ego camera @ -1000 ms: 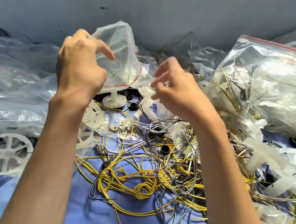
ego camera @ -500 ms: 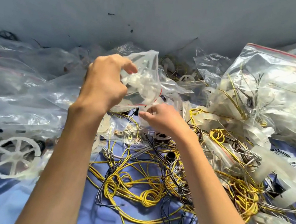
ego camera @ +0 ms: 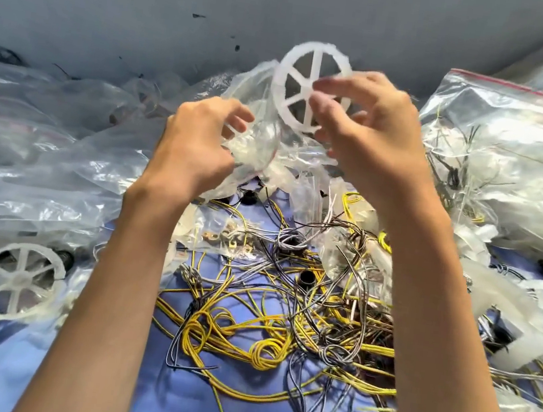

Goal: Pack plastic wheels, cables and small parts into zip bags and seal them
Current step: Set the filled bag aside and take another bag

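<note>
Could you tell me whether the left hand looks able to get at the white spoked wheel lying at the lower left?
Probably not yet: the left hand is gripping the clear zip bag, and the white spoked wheel appears to lie under clear plastic.

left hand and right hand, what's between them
In the head view, between the left hand and right hand: a clear bag and the white wheel.
</note>
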